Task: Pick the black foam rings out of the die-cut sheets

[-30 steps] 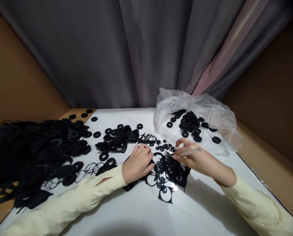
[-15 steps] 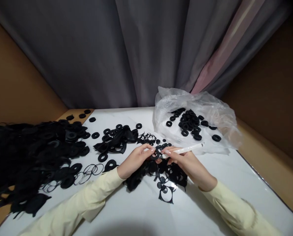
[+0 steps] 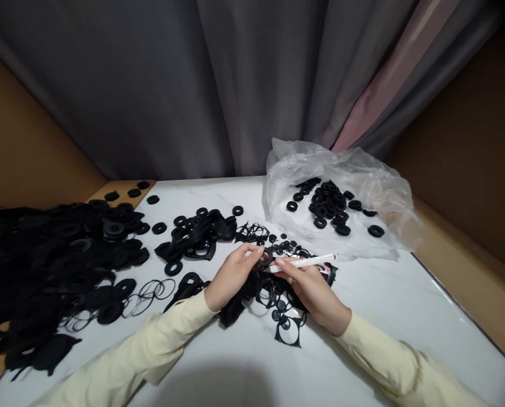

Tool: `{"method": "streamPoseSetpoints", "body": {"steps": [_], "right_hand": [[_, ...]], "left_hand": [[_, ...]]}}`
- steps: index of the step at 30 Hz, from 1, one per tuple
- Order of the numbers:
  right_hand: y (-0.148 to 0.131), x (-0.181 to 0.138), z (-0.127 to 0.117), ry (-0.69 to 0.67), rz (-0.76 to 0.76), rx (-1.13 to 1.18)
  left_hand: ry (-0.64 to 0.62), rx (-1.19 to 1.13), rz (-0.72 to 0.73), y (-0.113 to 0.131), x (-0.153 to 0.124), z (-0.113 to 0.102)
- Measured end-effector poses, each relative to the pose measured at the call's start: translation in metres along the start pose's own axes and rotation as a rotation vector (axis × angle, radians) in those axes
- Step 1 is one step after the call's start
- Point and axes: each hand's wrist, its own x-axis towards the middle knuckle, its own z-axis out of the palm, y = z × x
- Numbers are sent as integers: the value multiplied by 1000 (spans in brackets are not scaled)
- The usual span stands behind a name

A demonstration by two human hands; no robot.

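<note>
My left hand (image 3: 234,273) pinches a black rubber ring (image 3: 266,258) between thumb and fingers above the middle of the table. Closed around a slim white pen-like tool (image 3: 309,262) is my right hand (image 3: 315,289). The tool's near end points at the ring; its tip is too small to make out, so I cannot tell whether it touches. Beneath both hands lies a heap of black rubber scraps (image 3: 273,297), with small discs (image 3: 284,247) just behind and a square cut-out frame (image 3: 289,332) in front.
A large pile of black rubber pieces (image 3: 44,254) covers the left side. A clear plastic bag (image 3: 388,186) at the back right holds several black rings (image 3: 328,200). Thin rubber loops (image 3: 150,297) and another scrap cluster (image 3: 201,232) lie left of centre. A grey curtain (image 3: 159,85) hangs behind.
My right hand has shifted a little to the left and turned, and the white tool lies flatter. The ring in my left hand has tilted and moved slightly left and up.
</note>
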Motion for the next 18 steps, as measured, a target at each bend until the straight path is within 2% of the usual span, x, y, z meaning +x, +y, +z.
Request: {"method": "streamPoseSetpoints", "body": {"steps": [8,18], "right_hand": [[-1,2,0,-95,27,104],[0,0,1,-149,50,71]], "left_hand": [[49,62,0,-1,-1,1],[-111,86,18,12,6,-15]]}}
